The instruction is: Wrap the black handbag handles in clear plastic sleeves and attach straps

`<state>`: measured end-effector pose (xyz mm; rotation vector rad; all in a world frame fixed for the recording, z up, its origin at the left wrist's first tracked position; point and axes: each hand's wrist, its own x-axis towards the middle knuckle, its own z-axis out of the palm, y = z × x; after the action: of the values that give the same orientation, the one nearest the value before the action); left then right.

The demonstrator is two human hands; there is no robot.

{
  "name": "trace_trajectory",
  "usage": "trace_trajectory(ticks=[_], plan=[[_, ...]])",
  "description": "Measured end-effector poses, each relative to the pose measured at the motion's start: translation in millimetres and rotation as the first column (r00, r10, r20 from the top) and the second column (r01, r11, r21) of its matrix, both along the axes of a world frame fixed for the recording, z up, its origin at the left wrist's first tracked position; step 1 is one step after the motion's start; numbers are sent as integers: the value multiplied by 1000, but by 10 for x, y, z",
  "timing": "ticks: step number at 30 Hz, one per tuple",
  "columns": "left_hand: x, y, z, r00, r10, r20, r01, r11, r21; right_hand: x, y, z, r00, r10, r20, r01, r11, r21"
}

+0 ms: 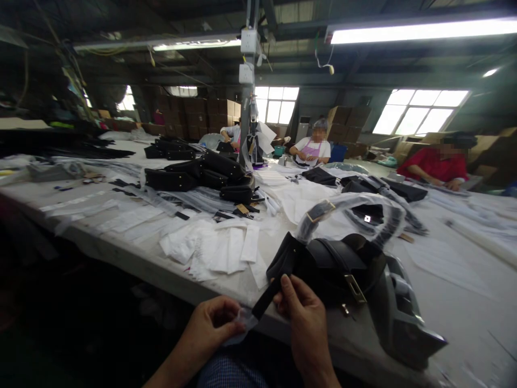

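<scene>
1. Black strap (269, 296): flat, matte; slants from bag (335, 264) off the table (444, 280) edge, within reach of both hands.
2. Clamped in right hand (307, 318), thumb on top; clear film (242, 323) at its tip pinched tight by left hand (212, 323).
3. Bag: smooth, gold hardware, lying flat; beyond, white paper slips (218, 245).

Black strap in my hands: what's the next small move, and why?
Probably slide the clear film up the black strap with the left hand while the right hand steadies it: film covers only the tip, and the bag's handle is already wrapped.
</scene>
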<state>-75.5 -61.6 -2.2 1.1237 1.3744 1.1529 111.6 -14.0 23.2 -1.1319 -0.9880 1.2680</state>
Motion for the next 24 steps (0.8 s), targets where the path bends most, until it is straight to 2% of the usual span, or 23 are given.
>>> trace_trajectory(ticks=[5,13,17,21,24], plan=[[32,1,43,999,-2,38,3,1000,-17,-71,3,-37,1000,-7,4,6,1000,15],[124,49,64,988,-60,143,71,995,-70,-29,-24,-106,986,41,162,-49,997,51],[256,100,88,986,-28,166,44,995,-92,32,-24,-84,977,66,205,-77,996,43],[407,216,161,990,21,143,-16,999,-37,127,-43,-123,959,64,275,-79,996,45],[494,344,207,978,32,205,-36,999,15,195,-63,-178,948,42,315,-47,999,6]])
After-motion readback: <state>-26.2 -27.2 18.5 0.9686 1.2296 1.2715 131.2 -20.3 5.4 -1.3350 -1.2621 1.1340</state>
